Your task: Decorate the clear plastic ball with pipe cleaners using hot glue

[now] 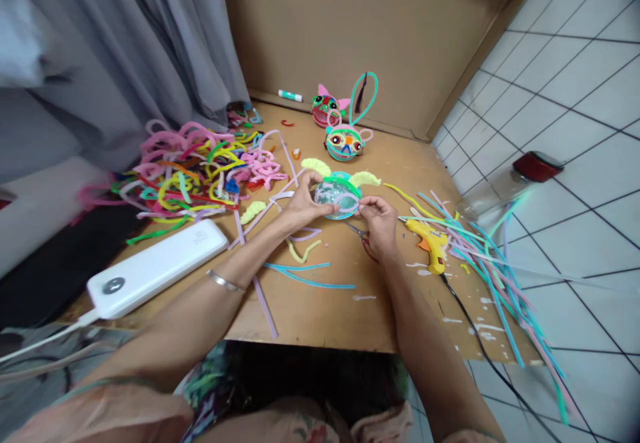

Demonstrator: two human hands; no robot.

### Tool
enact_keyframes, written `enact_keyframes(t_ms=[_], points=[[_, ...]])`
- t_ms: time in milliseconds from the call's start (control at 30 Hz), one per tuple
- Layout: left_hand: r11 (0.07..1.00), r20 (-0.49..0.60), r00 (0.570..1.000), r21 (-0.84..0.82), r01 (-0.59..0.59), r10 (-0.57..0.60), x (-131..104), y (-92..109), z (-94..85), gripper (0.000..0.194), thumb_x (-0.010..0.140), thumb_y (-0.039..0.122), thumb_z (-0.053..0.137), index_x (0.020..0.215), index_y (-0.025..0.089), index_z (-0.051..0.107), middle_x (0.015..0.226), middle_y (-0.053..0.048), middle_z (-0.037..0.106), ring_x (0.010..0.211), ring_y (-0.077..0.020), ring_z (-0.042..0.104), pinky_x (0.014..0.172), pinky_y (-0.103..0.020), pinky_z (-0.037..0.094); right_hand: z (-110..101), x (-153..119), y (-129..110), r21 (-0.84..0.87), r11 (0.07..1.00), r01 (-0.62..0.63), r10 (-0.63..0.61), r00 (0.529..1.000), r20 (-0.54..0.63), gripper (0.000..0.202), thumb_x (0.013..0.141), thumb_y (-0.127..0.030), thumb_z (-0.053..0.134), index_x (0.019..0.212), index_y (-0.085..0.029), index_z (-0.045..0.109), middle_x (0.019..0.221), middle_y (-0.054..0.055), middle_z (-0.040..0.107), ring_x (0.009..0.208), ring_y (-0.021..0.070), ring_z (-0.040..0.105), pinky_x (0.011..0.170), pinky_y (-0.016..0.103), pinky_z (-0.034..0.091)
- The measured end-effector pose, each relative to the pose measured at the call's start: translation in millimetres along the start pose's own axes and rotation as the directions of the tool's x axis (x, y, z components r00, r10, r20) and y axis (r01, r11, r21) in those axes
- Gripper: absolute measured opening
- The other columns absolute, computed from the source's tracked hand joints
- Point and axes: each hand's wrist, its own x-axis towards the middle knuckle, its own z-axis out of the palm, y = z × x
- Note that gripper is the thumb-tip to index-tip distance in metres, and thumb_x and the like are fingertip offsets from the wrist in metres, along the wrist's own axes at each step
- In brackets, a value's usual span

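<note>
A clear ball (324, 193) is trimmed with green and teal pipe cleaner and has two pale yellow ear shapes on top. Around its left side curl the fingers of my left hand (301, 204). Against the front of the ball lies a lilac pipe cleaner loop (345, 195); my right hand (379, 219) pinches its right end, and my left thumb is close to its left end. Scissors (357, 231) lie beneath my right hand, partly hidden. A yellow glue gun (432, 241) rests to the right, its nozzle toward my right hand.
Loose pipe cleaners (190, 169) are heaped at the left, behind a white power bank (157, 269). Two decorated balls (345, 143) stand at the back near a glue stick or marker (290, 96). Straight pipe cleaners (493, 263) overhang the right edge; a clear bottle (500, 189) stands there.
</note>
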Motion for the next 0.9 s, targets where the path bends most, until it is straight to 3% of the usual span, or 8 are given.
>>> enact_keyframes(t_ms=[167,433,567,900], points=[[1.0,-0.006,1.0,-0.009,0.005,-0.005,1,-1,0.3,0.061,0.051,0.022,0.084,0.098,0.022,0.044,0.102,0.0,0.047,0.1,-0.0178,0.049,0.088,-0.029,0.042,-2,-1,-5,0.012,1.0,0.005,-0.006,0.999,0.041,0.017,0.066,-0.031,0.068,0.077,-0.019,0.066,0.062,-0.003,0.065,0.062,0.0131,0.061,0.066,0.027,0.05],[1.0,0.004,1.0,0.015,0.027,-0.027,-1,1,-0.2,0.062,0.051,0.022,0.084,0.1,0.022,0.046,0.102,0.0,0.048,0.099,-0.018,0.049,0.087,-0.03,0.043,-6,7,4,0.125,0.988,-0.089,0.086,0.996,0.031,0.038,0.054,-0.036,0.087,0.077,-0.02,0.063,0.061,-0.006,0.064,0.055,0.0094,0.059,0.06,0.024,0.051],[0.999,0.009,0.999,0.02,0.041,-0.041,-2,3,-0.5,0.064,0.05,0.023,0.085,0.1,0.022,0.046,0.099,0.001,0.048,0.093,-0.0163,0.049,0.084,-0.029,0.043,-9,10,7,0.171,0.975,-0.145,0.131,0.987,0.089,0.038,0.055,-0.035,0.088,0.08,-0.019,0.064,0.061,-0.006,0.064,0.053,0.0076,0.059,0.059,0.022,0.052],[0.998,-0.015,0.999,0.017,0.052,-0.052,-3,9,2.3,0.065,0.046,0.027,0.085,0.096,0.022,0.044,0.097,0.002,0.045,0.091,-0.016,0.049,0.083,-0.029,0.04,-9,9,8,0.08,0.994,-0.069,0.067,0.997,0.031,0.035,0.058,-0.038,0.084,0.079,-0.019,0.065,0.065,-0.003,0.067,0.055,0.0094,0.061,0.06,0.025,0.053]])
